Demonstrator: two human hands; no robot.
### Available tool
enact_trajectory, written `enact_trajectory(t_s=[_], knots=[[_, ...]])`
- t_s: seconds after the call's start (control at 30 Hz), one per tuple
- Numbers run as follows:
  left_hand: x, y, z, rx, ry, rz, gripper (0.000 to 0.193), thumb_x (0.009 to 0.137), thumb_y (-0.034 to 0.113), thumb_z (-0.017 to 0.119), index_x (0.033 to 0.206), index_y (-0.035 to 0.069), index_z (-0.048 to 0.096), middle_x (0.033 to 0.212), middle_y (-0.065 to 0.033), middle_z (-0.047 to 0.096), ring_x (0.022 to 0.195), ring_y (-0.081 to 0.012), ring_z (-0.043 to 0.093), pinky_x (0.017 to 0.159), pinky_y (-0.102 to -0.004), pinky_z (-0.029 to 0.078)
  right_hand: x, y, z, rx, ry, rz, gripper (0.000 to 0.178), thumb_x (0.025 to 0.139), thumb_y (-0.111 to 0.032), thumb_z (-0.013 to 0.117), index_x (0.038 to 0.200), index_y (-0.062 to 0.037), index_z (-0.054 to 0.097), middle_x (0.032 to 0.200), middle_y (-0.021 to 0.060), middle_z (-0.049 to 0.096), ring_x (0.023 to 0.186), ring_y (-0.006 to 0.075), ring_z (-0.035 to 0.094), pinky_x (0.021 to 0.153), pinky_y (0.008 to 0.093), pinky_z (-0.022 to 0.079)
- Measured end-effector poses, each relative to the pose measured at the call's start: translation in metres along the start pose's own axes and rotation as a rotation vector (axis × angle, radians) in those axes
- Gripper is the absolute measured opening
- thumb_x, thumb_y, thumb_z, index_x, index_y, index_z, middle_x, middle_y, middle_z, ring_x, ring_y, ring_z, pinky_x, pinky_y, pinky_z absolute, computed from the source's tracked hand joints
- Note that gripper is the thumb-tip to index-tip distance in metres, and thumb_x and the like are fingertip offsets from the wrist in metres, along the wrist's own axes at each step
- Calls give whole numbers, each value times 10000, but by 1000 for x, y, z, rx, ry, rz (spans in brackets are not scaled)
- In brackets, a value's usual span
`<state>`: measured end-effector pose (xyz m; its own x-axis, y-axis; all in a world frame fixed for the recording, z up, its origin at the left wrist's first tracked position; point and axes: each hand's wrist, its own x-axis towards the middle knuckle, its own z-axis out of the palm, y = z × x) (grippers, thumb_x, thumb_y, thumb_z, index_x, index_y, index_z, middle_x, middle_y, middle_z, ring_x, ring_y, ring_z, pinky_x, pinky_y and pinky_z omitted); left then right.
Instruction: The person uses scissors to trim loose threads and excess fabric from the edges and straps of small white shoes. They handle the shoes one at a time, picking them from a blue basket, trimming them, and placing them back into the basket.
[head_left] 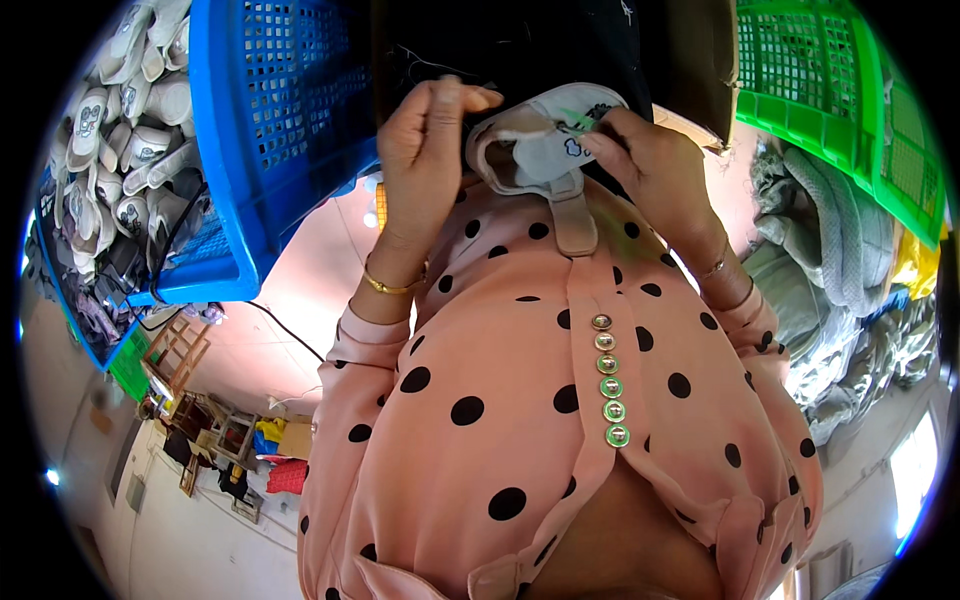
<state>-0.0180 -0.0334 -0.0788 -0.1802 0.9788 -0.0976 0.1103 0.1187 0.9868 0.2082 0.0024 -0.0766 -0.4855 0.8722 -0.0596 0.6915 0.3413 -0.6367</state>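
A small white shoe upper [543,157] with a pale beige lining and a hanging strap lies over my lap, against the polka-dot shirt. My right hand [660,168] grips its right side, thumb pressed near a small printed figure. Something thin and green shows by those fingertips, too blurred to name. On the other side, my left hand [430,145] is raised just off the upper's left edge. Its thumb and index finger are pinched together; whatever may be between them is too small to make out.
A blue plastic crate [222,150] stands at my left, beside a heap of similar white shoe uppers [130,160]. Green crates [800,110] are at the right, above grey bundled material [830,230]. A cardboard edge [690,125] lies beyond my right hand. Wooden stools [180,355] stand lower left.
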Motion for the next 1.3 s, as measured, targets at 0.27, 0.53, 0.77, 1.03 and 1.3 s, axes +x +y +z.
enact_trajectory(t_s=[0.27, 0.53, 0.77, 1.03, 1.3], knots=[[-14, 4, -18, 601, -118, 304, 418, 789, 171, 748, 1184, 74, 650, 1163, -76, 656, 1123, -271, 531, 945, -360, 446, 14, -14, -1, 303, -126, 78, 317, 855, -183, 700, 1132, -69, 598, 804, 103, 659, 684, 237, 656, 617, 308, 504], [-1, -4, -6, 539, -164, 387, 166, 806, 149, 726, 957, 81, 734, 898, -42, 686, 834, -220, 598, 720, -321, 488, 20, -8, 20, 255, 37, -63, 227, 798, -117, 691, 1018, -77, 650, 773, 97, 656, 655, 261, 648, 586, 321, 503], [11, 9, -11, 284, -413, -126, 192, 867, 163, 680, 990, 21, 718, 820, -73, 693, 681, -133, 622, 625, -244, 484, 28, -8, 15, 348, -110, 9, 137, 820, -106, 665, 943, -46, 661, 745, 107, 623, 625, 239, 603, 589, 281, 473], [2, -6, -13, -331, -408, -608, 265, 889, 143, 670, 1082, -37, 677, 870, -57, 697, 741, -86, 637, 679, -200, 519, 15, -4, 9, 900, -257, 312, 242, 883, -155, 669, 1045, 19, 620, 767, 84, 650, 640, 134, 604, 618, 229, 477], [-6, 5, -8, -369, -287, -661, 245, 877, 165, 665, 1049, -5, 704, 708, 19, 613, 597, -46, 467, 564, -187, 377, 5, -13, 6, 274, 10, -290, 478, 694, -72, 748, 1149, -136, 616, 796, 45, 677, 680, 192, 666, 605, 292, 529]])
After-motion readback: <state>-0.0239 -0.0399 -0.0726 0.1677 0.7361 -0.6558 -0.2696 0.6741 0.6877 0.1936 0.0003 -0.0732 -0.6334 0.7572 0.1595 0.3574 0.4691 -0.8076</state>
